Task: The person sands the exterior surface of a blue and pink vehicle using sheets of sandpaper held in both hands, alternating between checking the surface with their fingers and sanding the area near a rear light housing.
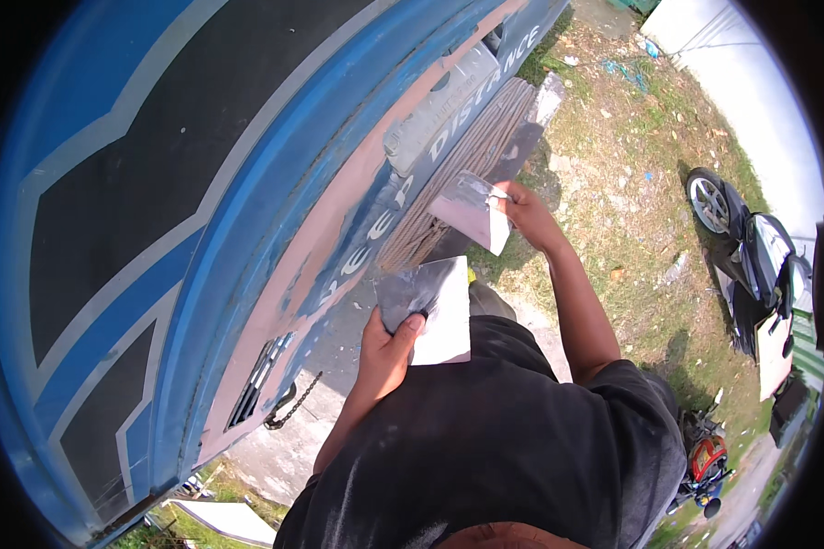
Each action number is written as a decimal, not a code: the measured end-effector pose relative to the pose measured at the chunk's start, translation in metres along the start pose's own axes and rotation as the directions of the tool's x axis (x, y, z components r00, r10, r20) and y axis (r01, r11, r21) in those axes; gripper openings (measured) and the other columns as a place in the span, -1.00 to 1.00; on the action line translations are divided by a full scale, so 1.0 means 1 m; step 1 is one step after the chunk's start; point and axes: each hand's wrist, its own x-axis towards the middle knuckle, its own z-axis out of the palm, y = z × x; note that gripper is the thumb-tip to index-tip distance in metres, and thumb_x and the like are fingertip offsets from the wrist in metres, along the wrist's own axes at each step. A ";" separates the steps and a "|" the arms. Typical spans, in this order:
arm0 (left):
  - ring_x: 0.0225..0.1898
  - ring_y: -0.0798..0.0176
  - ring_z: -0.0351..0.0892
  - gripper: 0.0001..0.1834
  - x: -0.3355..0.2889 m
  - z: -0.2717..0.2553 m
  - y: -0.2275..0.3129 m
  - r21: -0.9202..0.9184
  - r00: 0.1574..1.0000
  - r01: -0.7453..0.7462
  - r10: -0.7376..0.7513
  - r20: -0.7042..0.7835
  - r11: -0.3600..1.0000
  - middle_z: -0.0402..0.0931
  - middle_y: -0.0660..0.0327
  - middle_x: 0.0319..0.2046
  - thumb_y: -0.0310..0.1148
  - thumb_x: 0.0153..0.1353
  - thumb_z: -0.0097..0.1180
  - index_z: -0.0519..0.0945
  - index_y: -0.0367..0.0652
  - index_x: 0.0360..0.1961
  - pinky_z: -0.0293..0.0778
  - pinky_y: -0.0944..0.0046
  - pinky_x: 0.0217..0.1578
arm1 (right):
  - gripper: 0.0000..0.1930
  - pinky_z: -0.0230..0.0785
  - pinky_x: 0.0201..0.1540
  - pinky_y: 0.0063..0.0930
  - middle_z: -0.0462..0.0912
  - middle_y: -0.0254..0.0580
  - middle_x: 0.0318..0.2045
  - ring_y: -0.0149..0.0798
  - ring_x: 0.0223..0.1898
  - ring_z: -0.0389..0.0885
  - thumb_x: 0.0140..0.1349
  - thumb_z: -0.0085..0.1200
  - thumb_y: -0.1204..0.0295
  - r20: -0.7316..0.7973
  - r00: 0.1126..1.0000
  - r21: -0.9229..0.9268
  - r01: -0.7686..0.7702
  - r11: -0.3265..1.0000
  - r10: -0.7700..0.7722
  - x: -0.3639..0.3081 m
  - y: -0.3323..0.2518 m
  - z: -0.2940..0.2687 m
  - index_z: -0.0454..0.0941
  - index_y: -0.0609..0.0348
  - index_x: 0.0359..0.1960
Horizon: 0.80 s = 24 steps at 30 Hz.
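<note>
My left hand (pixel 386 352) grips a flat, light-grey rectangular plate (pixel 447 316) in front of my chest, thumb on its upper face. A dark grey smear covers part of that plate near the thumb. Farther forward and to the right, my right hand (pixel 524 212) is closed on the edge of a thin flat spreader (pixel 474 209) with a pinkish, shiny face. The spreader is apart from the plate and overlaps the rope-wrapped bumper (pixel 421 220) in view; whether they touch I cannot tell. Alongside, the blue vehicle body (pixel 238 238) carries pale pink filler patches (pixel 325 215).
A pale panel (pixel 444 105) sits on the vehicle above the rope. A chain (pixel 295 407) hangs low on the left. To the right are grassy ground (pixel 613 183), a parked motorbike (pixel 751 256), a second motorbike (pixel 705 457) and a white wall (pixel 742 73).
</note>
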 end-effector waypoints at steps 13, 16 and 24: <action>-0.03 0.30 0.47 -0.55 -0.039 -0.050 -0.036 0.119 0.896 -0.212 0.241 -0.373 0.970 0.51 0.13 -0.02 -0.36 0.32 0.16 0.38 -0.37 0.14 0.33 0.30 0.09 | -0.58 0.58 0.03 -0.24 0.56 0.15 0.02 -0.10 -0.02 0.66 0.42 -0.07 0.37 -0.166 0.986 0.748 0.112 0.654 0.021 -0.056 -0.022 -0.064 0.31 0.43 0.19; -0.03 0.31 0.47 -0.56 -0.030 -0.024 -0.043 0.088 0.842 -0.204 0.220 -0.492 0.975 0.51 0.13 -0.03 -0.36 0.32 0.16 0.39 -0.37 0.13 0.33 0.31 0.09 | -0.51 0.55 0.06 -0.28 0.56 0.08 0.06 -0.12 -0.01 0.65 0.36 0.05 0.41 0.000 1.000 0.645 -0.004 0.765 0.005 -0.018 -0.032 -0.068 0.28 0.50 0.21; -0.09 0.33 0.51 -0.58 0.055 0.065 -0.064 0.006 0.805 -0.205 0.172 -0.568 0.979 0.58 0.09 -0.12 -0.30 0.31 0.19 0.44 -0.39 0.04 0.40 0.32 0.00 | -0.61 0.39 -0.16 -0.46 0.67 -0.19 -0.29 -0.41 -0.26 0.53 0.27 0.20 0.22 0.540 0.786 -0.392 0.551 0.737 -0.301 0.109 -0.116 -0.050 0.60 0.38 -0.10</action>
